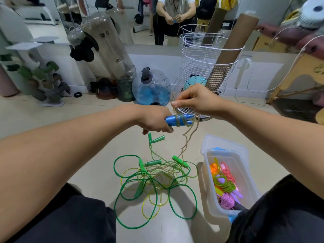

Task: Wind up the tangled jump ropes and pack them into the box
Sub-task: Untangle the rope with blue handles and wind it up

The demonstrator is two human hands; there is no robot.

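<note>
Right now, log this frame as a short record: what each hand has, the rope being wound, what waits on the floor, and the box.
left hand: grips the blue handles, held side by side
right hand: pinches the tan rope just above the handles
winding: several turns already around the handles; the rest trails down to the floor
floor pile: tangled green ropes with green handles, unwound
box: clear plastic, open, right of the pile, holding wound ropes in orange, pink, green and purple

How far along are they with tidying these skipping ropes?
Partway. Several wound ropes already lie in the clear box. The left hand grips the blue handles while the right hand wraps a tan rope around them. The green tangle on the floor is left.
</note>
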